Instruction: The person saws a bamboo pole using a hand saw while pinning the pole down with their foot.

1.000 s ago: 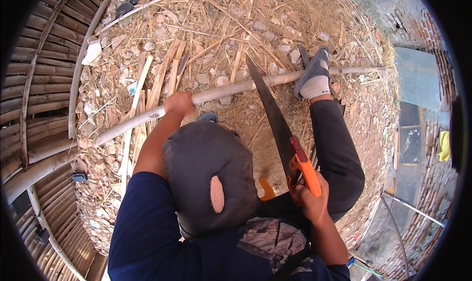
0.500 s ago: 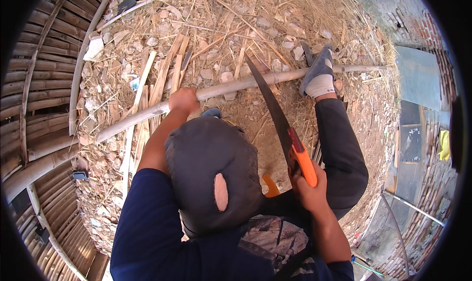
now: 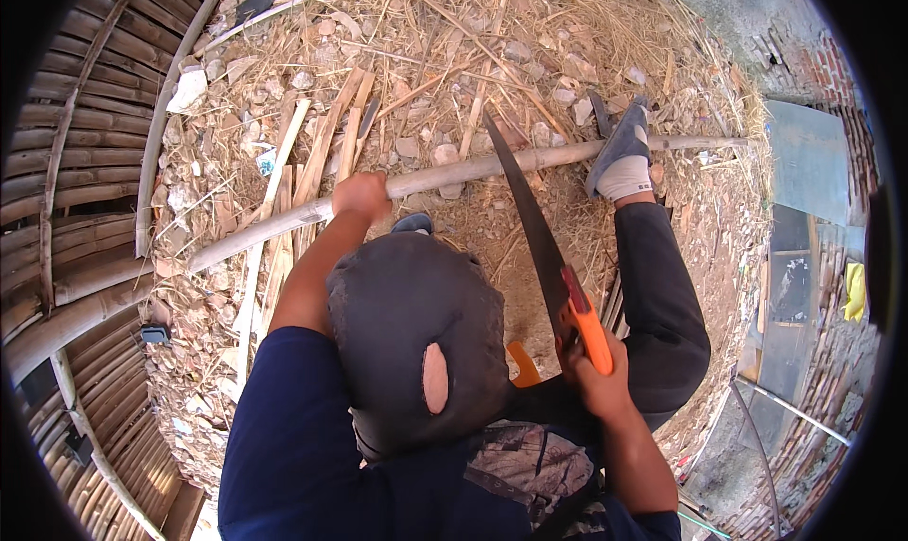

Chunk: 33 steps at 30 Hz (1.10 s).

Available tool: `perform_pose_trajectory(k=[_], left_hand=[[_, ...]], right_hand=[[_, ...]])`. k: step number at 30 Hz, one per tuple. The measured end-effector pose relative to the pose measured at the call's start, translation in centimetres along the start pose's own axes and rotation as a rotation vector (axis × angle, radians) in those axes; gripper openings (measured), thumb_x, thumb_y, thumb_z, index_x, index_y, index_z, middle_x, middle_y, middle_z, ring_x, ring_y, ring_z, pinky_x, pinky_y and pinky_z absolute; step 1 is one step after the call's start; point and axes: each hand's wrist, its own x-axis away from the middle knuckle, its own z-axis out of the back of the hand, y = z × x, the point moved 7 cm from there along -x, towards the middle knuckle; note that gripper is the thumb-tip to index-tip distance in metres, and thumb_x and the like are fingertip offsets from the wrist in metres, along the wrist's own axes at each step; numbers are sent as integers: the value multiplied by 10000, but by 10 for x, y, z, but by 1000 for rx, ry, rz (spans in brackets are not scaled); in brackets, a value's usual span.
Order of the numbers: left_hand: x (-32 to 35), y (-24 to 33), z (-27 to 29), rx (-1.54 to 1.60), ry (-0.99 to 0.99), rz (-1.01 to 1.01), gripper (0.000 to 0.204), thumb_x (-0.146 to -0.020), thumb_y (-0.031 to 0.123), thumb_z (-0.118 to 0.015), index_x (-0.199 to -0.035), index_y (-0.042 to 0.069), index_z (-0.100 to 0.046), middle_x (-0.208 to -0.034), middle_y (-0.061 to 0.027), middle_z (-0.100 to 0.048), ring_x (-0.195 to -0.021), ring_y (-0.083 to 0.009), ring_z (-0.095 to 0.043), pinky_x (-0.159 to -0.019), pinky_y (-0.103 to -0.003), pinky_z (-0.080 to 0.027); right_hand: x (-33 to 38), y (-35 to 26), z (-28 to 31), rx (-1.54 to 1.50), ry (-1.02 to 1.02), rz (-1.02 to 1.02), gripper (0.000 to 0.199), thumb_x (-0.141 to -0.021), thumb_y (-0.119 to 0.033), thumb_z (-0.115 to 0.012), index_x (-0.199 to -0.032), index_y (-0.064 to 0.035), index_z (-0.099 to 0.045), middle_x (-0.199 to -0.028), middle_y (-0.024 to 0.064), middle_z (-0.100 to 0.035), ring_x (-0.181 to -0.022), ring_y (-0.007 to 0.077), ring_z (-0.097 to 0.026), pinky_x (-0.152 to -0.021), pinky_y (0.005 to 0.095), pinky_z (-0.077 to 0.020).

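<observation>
My left hand [image 3: 361,196] is wrapped around a long bamboo pole [image 3: 445,175] that lies across the ground in front of me. In my right hand [image 3: 602,378] is a handsaw [image 3: 532,215], gripped by its orange handle. Its dark blade points away from me and crosses over the pole right of my left hand; whether the teeth touch it I cannot tell. My right foot, in a grey shoe [image 3: 615,148], is at the pole toward its right end. My bent left knee [image 3: 416,295], in dark torn trousers, hides part of the ground near the pole.
Several split wooden strips [image 3: 326,130] lie beyond and under the pole at left. Stones, straw and rubble cover the ground. A bamboo slat wall [image 3: 90,172] rises at left, a brick wall [image 3: 823,68] at right. An orange curved piece [image 3: 522,363] shows beside my knee.
The whole view has shifted slightly. The saw handle and my right hand sit a little nearer to me; my left hand keeps its hold on the bamboo pole.
</observation>
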Motion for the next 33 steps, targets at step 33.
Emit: perform_pose_trajectory(k=[33], left_hand=[[0, 8, 3, -33, 8, 73, 324, -866, 260, -681, -1165, 138, -701, -1141, -123, -752, -1083, -304, -730, -926, -452, -588]], right_hand=[[-37, 17, 6, -128, 4, -119, 72, -840, -24, -604, -901, -28, -566, -810, 27, -593, -663, 104, -560, -611, 263, -480]])
